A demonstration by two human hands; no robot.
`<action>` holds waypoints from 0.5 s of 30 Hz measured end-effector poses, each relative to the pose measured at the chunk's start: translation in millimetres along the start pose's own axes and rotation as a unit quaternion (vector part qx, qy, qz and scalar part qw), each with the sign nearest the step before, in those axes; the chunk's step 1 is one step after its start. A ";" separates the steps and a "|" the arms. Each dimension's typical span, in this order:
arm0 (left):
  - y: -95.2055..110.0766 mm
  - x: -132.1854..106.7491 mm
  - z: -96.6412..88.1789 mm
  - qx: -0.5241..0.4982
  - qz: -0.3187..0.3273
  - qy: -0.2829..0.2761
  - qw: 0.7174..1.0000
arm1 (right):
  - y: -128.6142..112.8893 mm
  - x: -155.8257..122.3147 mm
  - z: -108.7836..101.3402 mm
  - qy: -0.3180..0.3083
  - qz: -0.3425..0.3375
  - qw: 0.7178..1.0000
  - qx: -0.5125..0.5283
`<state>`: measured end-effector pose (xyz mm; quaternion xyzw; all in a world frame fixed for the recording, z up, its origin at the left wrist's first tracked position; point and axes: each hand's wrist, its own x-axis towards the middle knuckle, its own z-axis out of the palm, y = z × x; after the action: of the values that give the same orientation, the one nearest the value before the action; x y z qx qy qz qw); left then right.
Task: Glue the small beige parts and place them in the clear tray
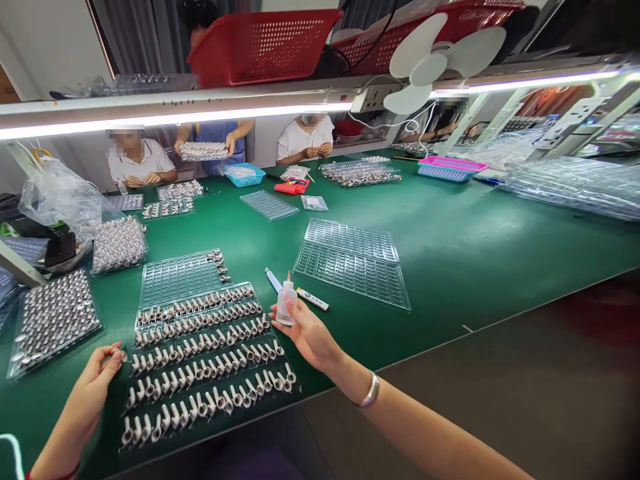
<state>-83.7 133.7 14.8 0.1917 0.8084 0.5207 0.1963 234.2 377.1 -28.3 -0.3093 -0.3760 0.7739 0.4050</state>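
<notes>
My left hand (95,383) pinches a small silver metal part (119,354) at the left edge of a clear tray (210,357) filled with rows of silver parts. My right hand (307,333) is wrapped round a small clear squeeze bottle (287,301) with a pointed nozzle, held upright just right of that tray. A white pen (313,299) and a second marker (273,279) lie on the green table (450,253) behind the bottle.
Empty clear grid trays (353,263) lie to the right, full trays (50,320) at the left. Other people sit across the table handling parts. A stack of trays (575,183) stands far right. Red baskets (260,43) and a fan (435,63) sit overhead.
</notes>
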 end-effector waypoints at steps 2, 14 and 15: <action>-2.3 -11.3 1.6 -0.088 -0.024 -0.014 0.996 | 1.5 -8.6 2.3 -0.016 0.010 1.000 0.021; 5.1 0.9 -4.5 -0.221 -0.055 0.000 0.974 | 16.0 -10.0 45.2 -0.054 0.011 0.996 0.073; 5.6 3.9 -5.0 -0.219 -0.053 0.004 0.974 | 17.5 -8.6 48.1 -0.058 0.011 0.996 0.072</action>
<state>-89.1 134.0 21.3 0.0988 0.6844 0.6749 0.2575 193.7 347.0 -16.1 -0.2384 -0.3388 0.8201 0.3947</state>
